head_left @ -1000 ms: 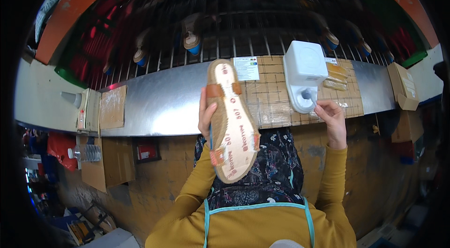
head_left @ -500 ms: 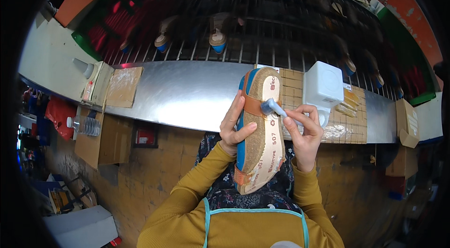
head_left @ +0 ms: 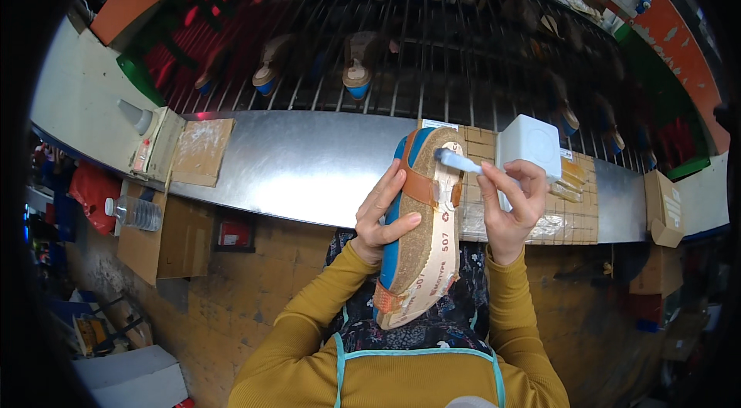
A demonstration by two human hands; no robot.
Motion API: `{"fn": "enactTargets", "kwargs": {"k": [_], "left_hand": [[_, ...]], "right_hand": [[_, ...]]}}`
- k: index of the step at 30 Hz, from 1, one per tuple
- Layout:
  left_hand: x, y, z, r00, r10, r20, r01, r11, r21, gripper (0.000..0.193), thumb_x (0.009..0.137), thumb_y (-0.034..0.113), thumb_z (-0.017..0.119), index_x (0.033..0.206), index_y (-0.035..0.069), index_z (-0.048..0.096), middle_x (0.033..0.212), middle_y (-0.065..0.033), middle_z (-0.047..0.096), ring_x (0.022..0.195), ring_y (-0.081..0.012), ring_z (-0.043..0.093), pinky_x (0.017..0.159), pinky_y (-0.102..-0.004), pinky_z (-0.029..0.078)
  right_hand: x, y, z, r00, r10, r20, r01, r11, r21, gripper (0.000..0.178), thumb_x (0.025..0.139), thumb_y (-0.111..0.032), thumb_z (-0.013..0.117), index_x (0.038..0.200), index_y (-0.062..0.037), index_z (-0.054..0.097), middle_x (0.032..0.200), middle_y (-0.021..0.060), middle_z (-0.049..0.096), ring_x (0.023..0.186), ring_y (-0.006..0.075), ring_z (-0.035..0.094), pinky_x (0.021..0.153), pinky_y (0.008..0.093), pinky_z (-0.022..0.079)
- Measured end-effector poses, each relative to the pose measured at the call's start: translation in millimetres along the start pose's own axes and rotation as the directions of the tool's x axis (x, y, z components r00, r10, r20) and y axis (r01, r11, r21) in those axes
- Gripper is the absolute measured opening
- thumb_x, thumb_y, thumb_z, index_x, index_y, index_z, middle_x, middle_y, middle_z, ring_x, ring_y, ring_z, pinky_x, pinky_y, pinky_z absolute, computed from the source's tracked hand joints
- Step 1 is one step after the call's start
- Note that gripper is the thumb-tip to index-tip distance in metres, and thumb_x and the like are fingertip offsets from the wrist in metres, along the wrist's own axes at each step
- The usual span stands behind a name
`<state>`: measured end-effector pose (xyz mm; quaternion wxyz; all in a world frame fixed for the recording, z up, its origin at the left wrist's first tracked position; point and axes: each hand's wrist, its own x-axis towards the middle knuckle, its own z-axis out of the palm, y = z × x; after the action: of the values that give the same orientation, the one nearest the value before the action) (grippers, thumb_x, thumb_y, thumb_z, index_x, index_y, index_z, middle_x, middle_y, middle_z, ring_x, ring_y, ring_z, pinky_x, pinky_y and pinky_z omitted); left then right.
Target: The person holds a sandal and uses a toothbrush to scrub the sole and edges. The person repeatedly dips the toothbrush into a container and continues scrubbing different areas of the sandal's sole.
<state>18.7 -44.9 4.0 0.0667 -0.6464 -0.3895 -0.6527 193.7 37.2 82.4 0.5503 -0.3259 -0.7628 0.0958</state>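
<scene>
My left hand (head_left: 380,216) is wrapped round the left side of an upside-down shoe (head_left: 415,253). Its blue side, cork-coloured border and pale printed insole board face up, and its lower end lies over my apron (head_left: 361,331). Across the board runs a brown strap (head_left: 420,187) whose end looks wet and whitish. Pinched in my right hand (head_left: 512,203) is a small brush (head_left: 461,162) with a pale handle. Its dark bristles are at the far end of the sole, seemingly touching the board.
A white plastic container (head_left: 529,147) stands on taped cardboard (head_left: 567,219) to the right, beside yellowish strips (head_left: 573,176). Beyond the metal bench (head_left: 301,153), several shoes lie on a rack of bars (head_left: 401,76). A bottle (head_left: 139,213) and cardboard box (head_left: 185,242) are at left.
The brush has moved from the strap's end up to the far end of the sole, my right hand going with it. The shoe sits slightly lower in view.
</scene>
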Motion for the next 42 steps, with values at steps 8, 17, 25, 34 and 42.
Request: {"fn": "enactTargets", "kwargs": {"k": [8,17,25,34,42], "left_hand": [[15.4,-0.4,-13.4,0.993,0.062,0.101,-0.068,0.996,0.054,0.046,0.071,0.016,0.079,0.112,0.026,0.061,0.134,-0.0220,0.054,0.122,-0.0454,0.053,0.097,-0.0496,0.051],[25.6,2.8,-13.3,0.992,0.035,0.122,-0.035,0.999,-0.005,0.044,0.072,0.017,0.079,0.111,0.025,0.061,0.134,-0.0227,0.054,0.121,-0.0448,0.054,0.098,-0.0487,0.050],[18.3,4.6,-7.3,0.994,-0.053,0.092,0.065,0.989,-0.132,0.042,0.076,0.013,0.076,0.114,0.022,0.060,0.138,-0.0238,0.050,0.125,-0.0442,0.050,0.101,-0.0488,0.048],[20.4,3.5,-4.1,0.997,-0.026,0.075,0.033,0.995,-0.090,0.040,0.076,0.010,0.075,0.112,0.021,0.060,0.136,-0.0244,0.051,0.124,-0.0443,0.051,0.102,-0.0486,0.047],[22.9,6.9,-3.6,0.998,-0.031,0.050,0.035,0.996,-0.085,0.039,0.076,0.010,0.075,0.110,0.021,0.060,0.136,-0.0242,0.051,0.125,-0.0441,0.051,0.102,-0.0488,0.047]], "right_hand": [[7.8,9.7,-15.5,0.975,0.045,0.216,-0.069,0.992,0.105,0.024,0.070,-0.012,0.081,0.094,-0.0157,0.078,0.090,0.0016,0.058,0.079,0.0156,0.052,0.077,0.0296,0.036],[23.6,20.8,-26.2,0.887,0.063,0.457,-0.233,0.916,0.325,0.017,0.076,-0.005,0.077,0.094,-0.0031,0.075,0.092,0.0042,0.056,0.073,0.0094,0.053,0.061,0.0217,0.043],[11.1,19.2,-26.1,0.917,0.052,0.396,-0.194,0.925,0.327,0.020,0.075,-0.010,0.079,0.095,-0.0114,0.077,0.091,0.0030,0.057,0.071,0.0108,0.057,0.066,0.0252,0.045],[10.0,8.2,-30.0,0.972,0.006,0.233,-0.046,0.985,0.166,0.024,0.071,-0.012,0.080,0.095,-0.0147,0.078,0.090,0.0027,0.059,0.075,0.0125,0.055,0.079,0.0288,0.034],[18.5,1.9,-32.7,0.977,-0.082,0.197,0.066,0.994,0.086,0.024,0.071,-0.012,0.080,0.094,-0.0163,0.078,0.089,0.0010,0.060,0.073,0.0123,0.053,0.077,0.0302,0.031]]}}
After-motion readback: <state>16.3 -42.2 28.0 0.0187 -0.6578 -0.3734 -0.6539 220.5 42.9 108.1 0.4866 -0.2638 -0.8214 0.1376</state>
